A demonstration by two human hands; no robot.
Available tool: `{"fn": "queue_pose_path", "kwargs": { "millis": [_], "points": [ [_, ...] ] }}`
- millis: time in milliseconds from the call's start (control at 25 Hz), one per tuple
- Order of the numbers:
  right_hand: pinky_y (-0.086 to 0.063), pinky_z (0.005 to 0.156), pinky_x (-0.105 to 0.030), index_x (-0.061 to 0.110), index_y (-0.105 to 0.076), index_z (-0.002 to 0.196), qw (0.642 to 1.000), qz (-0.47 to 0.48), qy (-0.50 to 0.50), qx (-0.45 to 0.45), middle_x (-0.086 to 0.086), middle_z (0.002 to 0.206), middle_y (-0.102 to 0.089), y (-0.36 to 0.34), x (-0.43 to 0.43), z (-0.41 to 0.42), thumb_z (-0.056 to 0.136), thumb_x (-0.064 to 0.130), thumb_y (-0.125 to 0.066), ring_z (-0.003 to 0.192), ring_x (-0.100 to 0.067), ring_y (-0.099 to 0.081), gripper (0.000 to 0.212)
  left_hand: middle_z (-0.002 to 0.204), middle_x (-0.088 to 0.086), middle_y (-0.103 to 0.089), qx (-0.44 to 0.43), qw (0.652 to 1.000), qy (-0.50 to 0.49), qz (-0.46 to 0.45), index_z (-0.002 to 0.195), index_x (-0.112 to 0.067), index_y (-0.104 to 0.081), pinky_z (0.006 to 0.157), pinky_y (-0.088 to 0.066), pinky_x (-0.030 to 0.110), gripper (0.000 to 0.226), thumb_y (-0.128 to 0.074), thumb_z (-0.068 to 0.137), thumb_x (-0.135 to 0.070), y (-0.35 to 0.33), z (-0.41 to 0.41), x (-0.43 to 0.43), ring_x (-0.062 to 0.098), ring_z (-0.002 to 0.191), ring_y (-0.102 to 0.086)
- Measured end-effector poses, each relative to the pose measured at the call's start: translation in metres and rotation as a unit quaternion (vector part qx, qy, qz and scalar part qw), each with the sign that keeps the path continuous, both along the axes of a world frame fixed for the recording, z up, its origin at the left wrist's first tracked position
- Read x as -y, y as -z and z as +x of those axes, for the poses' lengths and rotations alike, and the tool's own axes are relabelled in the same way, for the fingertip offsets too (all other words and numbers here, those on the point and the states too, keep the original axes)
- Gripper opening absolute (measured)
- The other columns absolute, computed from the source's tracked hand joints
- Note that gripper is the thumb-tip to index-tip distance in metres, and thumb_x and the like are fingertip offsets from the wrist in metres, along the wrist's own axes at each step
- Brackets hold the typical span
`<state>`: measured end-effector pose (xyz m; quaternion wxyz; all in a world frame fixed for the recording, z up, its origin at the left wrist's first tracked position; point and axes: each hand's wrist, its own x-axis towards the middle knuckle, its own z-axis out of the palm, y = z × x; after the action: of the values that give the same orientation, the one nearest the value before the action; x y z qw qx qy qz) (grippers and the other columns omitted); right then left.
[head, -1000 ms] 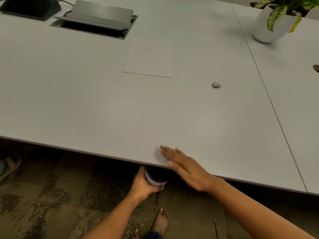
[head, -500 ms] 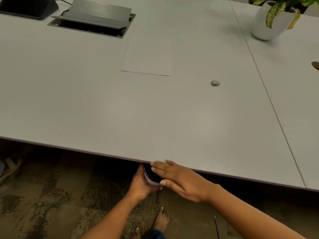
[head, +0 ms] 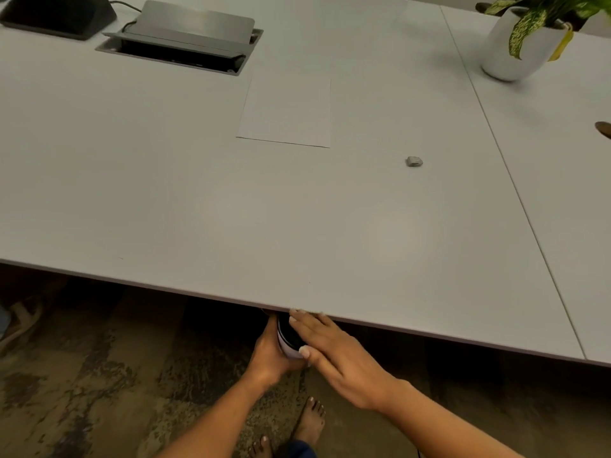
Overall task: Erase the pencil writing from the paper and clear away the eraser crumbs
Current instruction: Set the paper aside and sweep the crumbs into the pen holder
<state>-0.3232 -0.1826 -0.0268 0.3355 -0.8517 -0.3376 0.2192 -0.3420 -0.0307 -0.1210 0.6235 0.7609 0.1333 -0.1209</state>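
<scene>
A blank white sheet of paper (head: 287,110) lies flat on the white table (head: 198,209), far side of the middle. A small grey eraser (head: 414,161) rests on the table to its right. Below the table's near edge, my left hand (head: 269,353) is closed around a dark cup with a pale band (head: 289,340), held just under the edge. My right hand (head: 334,352) is flat with fingers together, fingertips at the edge right above the cup's mouth. No crumbs show on the table.
A grey pop-up cable box (head: 185,38) and a black device (head: 56,14) sit at the back left. A white plant pot (head: 519,47) stands at the back right. A seam (head: 515,193) splits the table. Bare feet (head: 307,424) stand on the dark floor.
My right hand swept a small pile of crumbs toward me, off the table's near edge above the cup. The left hand kept the cup under the edge.
</scene>
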Motion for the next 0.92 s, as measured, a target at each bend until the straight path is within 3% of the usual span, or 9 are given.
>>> {"fn": "queue_pose_path", "kwargs": {
  "millis": [120, 240, 320, 480, 600, 720, 840, 920],
  "points": [
    [-0.002, 0.110, -0.006, 0.034, -0.022, 0.137, 0.995, 0.051, 0.084, -0.021, 0.019, 0.144, -0.025, -0.008, -0.002, 0.026, 0.096, 0.040, -0.026, 0.135, 0.009, -0.017, 0.042, 0.111, -0.017, -0.052, -0.006, 1.000, -0.001, -0.001, 0.120, -0.032, -0.036, 0.086, -0.040, 0.012, 0.092, -0.089, 0.048, -0.011, -0.001, -0.001, -0.002, 0.007, 0.111, -0.048],
    [-0.002, 0.114, -0.018, 0.024, -0.023, 0.140, 0.990, -0.002, 0.138, 0.000, 0.007, 0.151, -0.021, -0.010, -0.003, 0.055, 0.098, 0.032, -0.027, 0.138, 0.000, -0.012, 0.043, 0.117, -0.011, -0.050, 0.002, 1.000, 0.004, 0.009, 0.126, -0.026, -0.035, 0.095, -0.036, 0.020, 0.098, -0.090, 0.047, -0.010, 0.000, -0.001, -0.003, 0.006, 0.117, -0.042],
    [0.002, 0.116, -0.021, 0.021, -0.020, 0.142, 0.997, -0.052, 0.058, 0.026, 0.006, 0.152, -0.016, -0.007, -0.004, 0.052, 0.098, 0.033, -0.025, 0.139, 0.001, -0.005, 0.045, 0.114, -0.013, -0.050, 0.002, 1.000, 0.009, 0.014, 0.124, -0.025, -0.036, 0.093, -0.037, 0.015, 0.095, -0.090, 0.047, -0.010, 0.000, 0.000, -0.004, 0.006, 0.115, -0.044],
    [0.003, 0.111, -0.009, 0.025, -0.030, 0.139, 0.996, -0.044, -0.067, 0.042, 0.015, 0.146, -0.025, -0.002, 0.006, 0.020, 0.096, 0.044, -0.020, 0.136, 0.009, -0.010, 0.048, 0.108, -0.020, -0.053, -0.001, 1.000, 0.012, 0.006, 0.116, -0.031, -0.039, 0.076, -0.041, 0.001, 0.087, -0.089, 0.048, -0.009, -0.001, 0.001, -0.005, 0.005, 0.106, -0.052],
    [-0.010, 0.112, -0.010, 0.032, -0.036, 0.134, 0.998, 0.028, 0.040, 0.034, 0.020, 0.138, -0.037, -0.005, 0.019, 0.023, 0.096, 0.042, -0.029, 0.130, 0.013, -0.026, 0.041, 0.111, -0.015, -0.053, -0.006, 1.000, 0.010, 0.003, 0.120, -0.028, -0.038, 0.083, -0.040, 0.008, 0.091, -0.089, 0.048, -0.009, -0.001, 0.001, -0.007, 0.008, 0.112, -0.049],
    [-0.008, 0.117, -0.020, 0.036, -0.024, 0.135, 0.981, 0.021, 0.190, 0.025, 0.022, 0.141, -0.026, -0.007, 0.023, 0.038, 0.095, 0.041, -0.028, 0.134, 0.010, -0.018, 0.040, 0.115, -0.015, -0.048, -0.005, 1.000, 0.016, 0.008, 0.124, -0.030, -0.034, 0.088, -0.037, 0.011, 0.096, -0.090, 0.048, -0.010, -0.003, 0.001, -0.008, 0.004, 0.116, -0.041],
    [0.000, 0.115, -0.017, 0.033, -0.017, 0.138, 0.995, -0.038, 0.088, 0.032, 0.020, 0.145, -0.017, -0.002, 0.013, 0.019, 0.093, 0.048, -0.021, 0.137, 0.008, -0.008, 0.047, 0.114, -0.010, -0.053, -0.007, 1.000, 0.017, 0.003, 0.121, -0.028, -0.037, 0.088, -0.041, 0.016, 0.091, -0.089, 0.049, -0.009, -0.004, 0.001, -0.008, 0.009, 0.114, -0.048],
    [-0.003, 0.113, -0.010, 0.032, -0.028, 0.138, 1.000, 0.004, 0.018, -0.012, 0.020, 0.144, -0.026, 0.000, 0.004, 0.000, 0.094, 0.049, -0.023, 0.135, 0.010, -0.016, 0.047, 0.114, -0.006, -0.056, -0.008, 1.000, 0.024, -0.005, 0.119, -0.028, -0.039, 0.089, -0.044, 0.020, 0.086, -0.088, 0.051, -0.007, -0.005, 0.001, -0.008, 0.013, 0.113, -0.053]
  ]
}}
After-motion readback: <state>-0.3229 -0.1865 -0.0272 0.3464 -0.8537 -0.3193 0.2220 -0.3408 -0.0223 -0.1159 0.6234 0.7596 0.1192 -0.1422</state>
